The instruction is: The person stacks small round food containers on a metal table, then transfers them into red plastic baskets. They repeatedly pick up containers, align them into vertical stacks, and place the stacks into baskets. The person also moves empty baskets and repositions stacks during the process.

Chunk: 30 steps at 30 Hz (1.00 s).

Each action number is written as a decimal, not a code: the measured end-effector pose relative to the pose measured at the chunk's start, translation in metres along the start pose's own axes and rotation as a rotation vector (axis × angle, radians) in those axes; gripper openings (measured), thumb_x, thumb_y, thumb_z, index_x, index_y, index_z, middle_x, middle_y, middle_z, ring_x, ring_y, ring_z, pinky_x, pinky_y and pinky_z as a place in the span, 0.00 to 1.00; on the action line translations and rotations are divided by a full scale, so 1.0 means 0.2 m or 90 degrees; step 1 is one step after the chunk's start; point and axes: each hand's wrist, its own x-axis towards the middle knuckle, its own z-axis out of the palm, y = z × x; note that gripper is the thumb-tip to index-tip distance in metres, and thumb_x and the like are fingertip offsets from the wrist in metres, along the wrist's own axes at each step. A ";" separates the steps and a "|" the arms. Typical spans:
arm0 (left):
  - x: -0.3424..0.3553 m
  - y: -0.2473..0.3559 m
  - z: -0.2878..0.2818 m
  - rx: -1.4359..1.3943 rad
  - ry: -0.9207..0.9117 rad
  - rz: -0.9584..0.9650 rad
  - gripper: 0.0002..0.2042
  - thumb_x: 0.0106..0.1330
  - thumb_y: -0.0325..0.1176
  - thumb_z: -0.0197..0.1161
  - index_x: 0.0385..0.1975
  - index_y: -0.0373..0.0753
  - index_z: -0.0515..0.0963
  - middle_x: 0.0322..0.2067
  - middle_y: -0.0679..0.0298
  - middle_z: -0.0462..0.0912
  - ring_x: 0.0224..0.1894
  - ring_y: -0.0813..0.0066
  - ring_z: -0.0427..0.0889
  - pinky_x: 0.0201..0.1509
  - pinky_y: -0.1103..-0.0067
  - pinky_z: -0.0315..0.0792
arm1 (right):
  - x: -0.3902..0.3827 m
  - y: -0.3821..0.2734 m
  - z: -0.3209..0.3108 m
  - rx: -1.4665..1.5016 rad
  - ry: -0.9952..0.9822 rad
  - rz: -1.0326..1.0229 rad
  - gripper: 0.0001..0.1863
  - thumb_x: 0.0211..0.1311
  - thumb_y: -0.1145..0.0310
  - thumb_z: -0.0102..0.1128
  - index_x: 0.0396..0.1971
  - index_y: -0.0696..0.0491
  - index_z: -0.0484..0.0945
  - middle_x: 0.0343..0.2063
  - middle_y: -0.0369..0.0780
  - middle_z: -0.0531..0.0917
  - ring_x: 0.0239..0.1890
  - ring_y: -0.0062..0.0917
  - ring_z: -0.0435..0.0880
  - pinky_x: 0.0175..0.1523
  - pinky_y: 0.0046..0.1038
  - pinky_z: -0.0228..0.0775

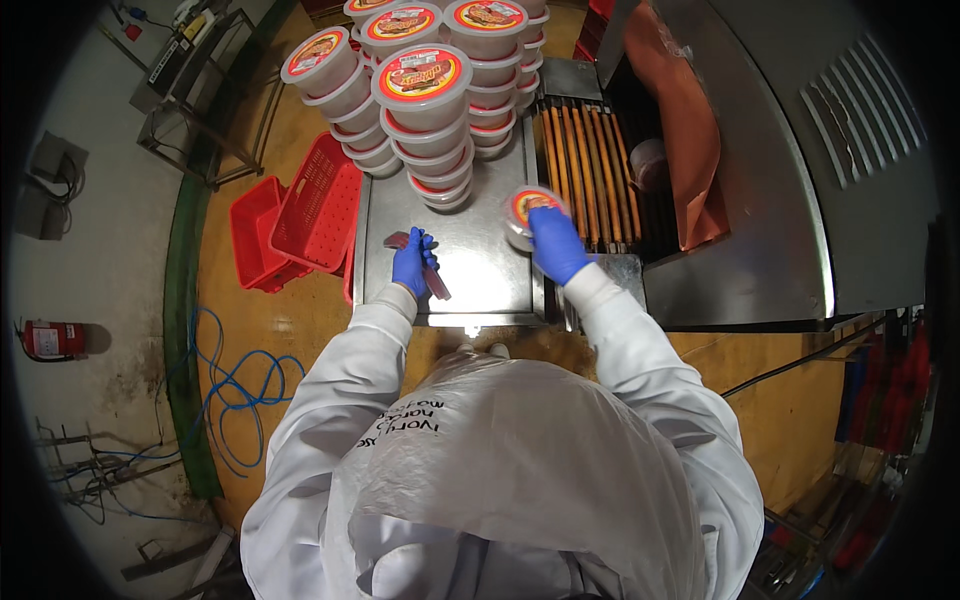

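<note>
the right hand (558, 245) grips a round lidded tub (521, 212) just left of the roller conveyor (590, 180), while the left hand (408, 268), farther off, curls around a slanting dark-red strip (438, 284)

From where I stand, round red-and-yellow labels (428, 80) with lettering and a picture top the stacked tubs (430, 116); the nearest also carries a white printed sticker (411, 62). The tub (517, 237) in the right hand (558, 246) bears a similar label, partly covered. Black, handwritten-looking letters stand upside down on the plastic apron (500, 435). The fire extinguisher's (52, 341) label is too small to read.
</note>
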 end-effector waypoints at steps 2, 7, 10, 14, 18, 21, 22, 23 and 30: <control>0.06 0.14 -0.02 0.079 -0.023 -0.018 0.11 0.69 0.44 0.53 0.39 0.45 0.68 0.21 0.72 0.69 0.16 0.83 0.63 0.19 0.82 0.63 | 0.07 -0.11 -0.28 -0.298 -0.101 0.065 0.30 0.54 0.60 0.65 0.53 0.60 0.68 0.50 0.50 0.74 0.55 0.39 0.72 0.57 0.36 0.65; 0.23 0.36 0.16 0.302 -0.049 0.113 0.08 0.61 0.27 0.55 0.40 0.40 0.70 0.24 0.66 0.74 0.18 0.78 0.70 0.20 0.80 0.65 | 0.36 -0.96 -0.52 -0.320 0.242 -0.267 0.43 0.44 0.58 0.72 0.59 0.54 0.60 0.59 0.46 0.66 0.60 0.43 0.65 0.65 0.46 0.54; 0.34 0.32 0.12 0.384 -0.033 0.199 0.13 0.59 0.24 0.54 0.45 0.37 0.71 0.29 0.64 0.77 0.25 0.77 0.76 0.27 0.80 0.70 | 0.63 -1.14 -0.39 -0.167 0.138 -0.445 0.32 0.48 0.66 0.68 0.55 0.52 0.68 0.53 0.45 0.72 0.57 0.43 0.69 0.62 0.42 0.59; 0.11 0.16 0.23 0.401 -0.076 0.216 0.20 0.61 0.33 0.57 0.52 0.35 0.70 0.38 0.61 0.79 0.37 0.73 0.77 0.43 0.78 0.71 | 0.59 -1.11 -0.41 -0.206 0.112 -0.473 0.22 0.49 0.77 0.61 0.48 0.51 0.75 0.49 0.44 0.75 0.54 0.42 0.72 0.58 0.39 0.64; 0.00 0.36 0.15 0.272 -0.357 -0.204 0.22 0.66 0.40 0.45 0.56 0.33 0.67 0.23 0.69 0.70 0.19 0.81 0.66 0.24 0.82 0.66 | 0.34 -1.05 -0.60 -0.213 0.132 -0.388 0.19 0.49 0.76 0.62 0.44 0.52 0.76 0.48 0.44 0.76 0.54 0.41 0.73 0.59 0.37 0.64; -0.24 0.82 0.38 0.060 -0.499 -0.106 0.27 0.60 0.31 0.45 0.62 0.32 0.61 0.35 0.59 0.77 0.32 0.74 0.76 0.38 0.78 0.73 | 0.29 -1.02 -0.70 -0.136 0.106 -0.324 0.17 0.51 0.70 0.66 0.42 0.53 0.77 0.44 0.44 0.79 0.48 0.37 0.78 0.55 0.32 0.68; -0.44 0.95 0.56 0.121 -0.483 -0.017 0.27 0.61 0.29 0.45 0.63 0.32 0.59 0.42 0.54 0.77 0.40 0.71 0.78 0.44 0.75 0.74 | 0.30 -1.01 -0.74 -0.065 0.055 -0.263 0.16 0.51 0.67 0.67 0.41 0.54 0.78 0.42 0.44 0.80 0.46 0.35 0.80 0.53 0.31 0.70; -0.59 1.05 0.70 0.181 -0.459 0.076 0.26 0.63 0.28 0.44 0.64 0.33 0.57 0.48 0.50 0.77 0.47 0.67 0.79 0.50 0.72 0.74 | 0.33 -1.03 -0.77 0.011 0.000 -0.205 0.17 0.52 0.65 0.68 0.41 0.54 0.79 0.40 0.44 0.81 0.43 0.33 0.81 0.51 0.29 0.72; -0.76 1.06 1.11 0.241 -0.462 0.184 0.13 0.66 0.35 0.60 0.45 0.34 0.75 0.32 0.64 0.81 0.32 0.77 0.81 0.36 0.79 0.77 | 0.48 -1.09 -0.71 0.447 0.024 -0.079 0.10 0.60 0.65 0.62 0.32 0.58 0.78 0.27 0.38 0.81 0.31 0.20 0.81 0.42 0.23 0.75</control>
